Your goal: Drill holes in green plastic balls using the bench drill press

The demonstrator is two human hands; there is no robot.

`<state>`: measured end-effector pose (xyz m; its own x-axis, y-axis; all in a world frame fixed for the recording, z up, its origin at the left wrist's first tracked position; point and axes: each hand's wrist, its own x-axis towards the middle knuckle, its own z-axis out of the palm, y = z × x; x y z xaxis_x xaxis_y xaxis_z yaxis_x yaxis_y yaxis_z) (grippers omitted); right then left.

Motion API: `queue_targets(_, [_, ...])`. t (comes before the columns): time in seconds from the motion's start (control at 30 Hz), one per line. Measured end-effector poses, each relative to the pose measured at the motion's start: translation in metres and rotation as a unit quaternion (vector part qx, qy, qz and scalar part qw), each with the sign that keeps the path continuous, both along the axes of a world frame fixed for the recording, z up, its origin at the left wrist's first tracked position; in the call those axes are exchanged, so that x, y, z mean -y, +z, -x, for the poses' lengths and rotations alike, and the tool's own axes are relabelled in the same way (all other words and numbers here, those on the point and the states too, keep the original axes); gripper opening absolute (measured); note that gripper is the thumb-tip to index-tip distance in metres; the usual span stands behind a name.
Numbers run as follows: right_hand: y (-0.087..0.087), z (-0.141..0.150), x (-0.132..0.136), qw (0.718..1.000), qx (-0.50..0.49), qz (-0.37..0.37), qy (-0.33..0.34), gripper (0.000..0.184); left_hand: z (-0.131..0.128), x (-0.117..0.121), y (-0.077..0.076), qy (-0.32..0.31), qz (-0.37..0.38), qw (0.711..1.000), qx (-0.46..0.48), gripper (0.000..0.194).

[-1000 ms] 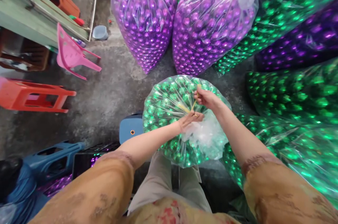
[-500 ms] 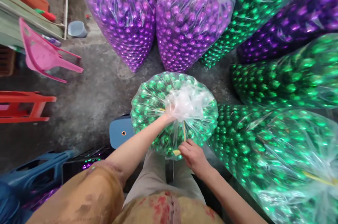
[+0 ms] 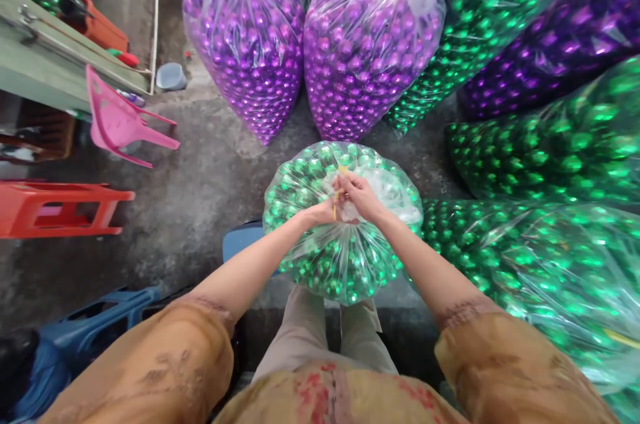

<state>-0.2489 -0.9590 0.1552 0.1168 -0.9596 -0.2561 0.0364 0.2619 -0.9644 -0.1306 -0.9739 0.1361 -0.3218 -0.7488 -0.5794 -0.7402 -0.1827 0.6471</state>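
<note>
Delta vs half a second earlier: right hand [image 3: 361, 194] had swung from the body side of the bag to the top of it, up against the left hand [image 3: 323, 212]. In the earlier frame it pulled the yellow strip [image 3: 343, 171] out straight toward the legs, well apart from the left; now the strip was bunched up short between the two hands. The loose plastic top [image 3: 397, 191] had also flopped over to the right, where before it stood over the left hand and hid most of it. View had shifted a bit too: blue stool [image 3: 240, 242] was more covered by the bag and left forearm, pink chair [image 3: 117, 121] showed farther into the picture.

Hands: right was closed, thumb and fingers pinched on the strip, a yellow end sticking out past the fingertips on the far side. Left was closed around the gathered neck of the bag, with a bit of strip running across its fingers; some of those fingers were hidden behind the plastic and the right hand. Hands looked to be touching; exact contact hard to tell.

Green bag [image 3: 340, 271] stood upright right in front of the trouser legs [image 3: 306, 327], full of shiny green balls. Two purple bags [image 3: 250, 51] [image 3: 373, 44] stood just beyond it, another green bag [image 3: 525, 257] right beside it on the right.
</note>
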Motion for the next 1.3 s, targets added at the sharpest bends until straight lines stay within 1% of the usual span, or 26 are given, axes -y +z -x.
queue_targets(0.03, [-0.005, 0.008, 0.003, 1.000, 0.007, -0.012, -0.014, 0.052, -0.007, 0.002, 0.000, -0.017, -0.035, 0.998, -0.051, 0.026])
queue_targets(0.07, [-0.010, 0.016, 0.004, 0.999, 0.016, -0.024, -0.025, 0.054, -0.013, 0.002, 0.000, -0.024, -0.078, 0.990, -0.117, 0.017])
queue_targets(0.1, [-0.012, 0.022, 0.003, 0.998, 0.025, -0.035, -0.039, 0.057, -0.018, 0.001, -0.002, -0.014, -0.122, 0.975, -0.185, 0.015])
queue_targets(0.17, [-0.014, 0.029, 0.000, 0.995, 0.034, -0.054, -0.074, 0.061, -0.023, -0.004, -0.005, 0.053, -0.188, 0.938, -0.288, 0.030])
queue_targets(0.2, [-0.012, 0.030, -0.001, 0.994, 0.030, -0.061, -0.090, 0.062, -0.023, -0.009, -0.007, 0.097, -0.203, 0.924, -0.308, 0.035])
queue_targets(0.27, [-0.008, 0.025, 0.000, 0.993, 0.012, -0.067, -0.099, 0.062, -0.019, -0.019, -0.009, 0.164, -0.201, 0.920, -0.294, 0.037])
queue_targets(0.33, [-0.002, 0.013, 0.007, 0.995, -0.003, -0.076, -0.069, 0.060, -0.010, -0.028, -0.011, 0.200, -0.179, 0.918, -0.291, 0.037])
queue_targets(0.4, [0.000, -0.002, 0.017, 0.995, -0.007, -0.093, -0.040, 0.059, -0.002, -0.035, -0.011, 0.232, -0.140, 0.915, -0.300, 0.038])
queue_targets(0.47, [-0.002, -0.014, 0.026, 0.993, -0.012, -0.111, -0.031, 0.061, 0.003, -0.039, -0.012, 0.262, -0.109, 0.909, -0.306, 0.037])
queue_targets(0.53, [-0.007, -0.021, 0.029, 0.992, -0.027, -0.118, -0.041, 0.062, 0.003, -0.043, -0.013, 0.280, -0.101, 0.905, -0.304, 0.037])
queue_targets(0.6, [-0.010, -0.023, 0.026, 0.991, -0.046, -0.115, -0.047, 0.062, -0.001, -0.046, -0.014, 0.277, -0.099, 0.913, -0.284, 0.037])
queue_targets(0.63, [-0.010, -0.024, 0.022, 0.992, -0.051, -0.113, -0.037, 0.060, -0.003, -0.048, -0.014, 0.263, -0.092, 0.926, -0.256, 0.035])
queue_targets(0.7, [-0.005, -0.028, 0.015, 0.992, -0.049, -0.111, 0.013, 0.057, -0.006, -0.049, -0.014, 0.212, -0.071, 0.958, -0.178, 0.025])
queue_targets(0.73, [-0.001, -0.030, 0.012, 0.992, -0.043, -0.111, 0.045, 0.055, -0.007, -0.050, -0.014, 0.186, -0.060, 0.970, -0.144, 0.019])
queue_targets(0.8, [0.008, -0.035, 0.011, 0.989, -0.032, -0.103, 0.100, 0.051, -0.008, -0.048, -0.013, 0.152, -0.049, 0.982, -0.101, 0.010])
queue_targets(0.9, [0.015, -0.037, 0.016, 0.986, -0.021, -0.080, 0.142, 0.047, -0.007, -0.044, -0.010, 0.146, -0.053, 0.986, -0.056, 0.007])
queue_targets(0.97, [0.013, -0.033, 0.018, 0.985, -0.006, -0.068, 0.159, 0.046, -0.008, -0.041, -0.007, 0.143, -0.061, 0.988, -0.024, 0.008])
queue_targets(1.03, [0.007, -0.028, 0.017, 0.984, 0.014, -0.062, 0.167, 0.046, -0.010, -0.039, -0.006, 0.139, -0.068, 0.988, -0.010, 0.009])
queue_targets(1.17, [-0.003, -0.021, 0.009, 0.982, 0.032, -0.056, 0.177, 0.045, -0.015, -0.039, -0.010, 0.135, -0.069, 0.988, -0.041, 0.009])
queue_targets(1.3, [-0.007, -0.018, 0.007, 0.977, 0.038, -0.060, 0.202, 0.046, -0.020, -0.044, -0.017, 0.139, -0.058, 0.986, -0.068, 0.018])
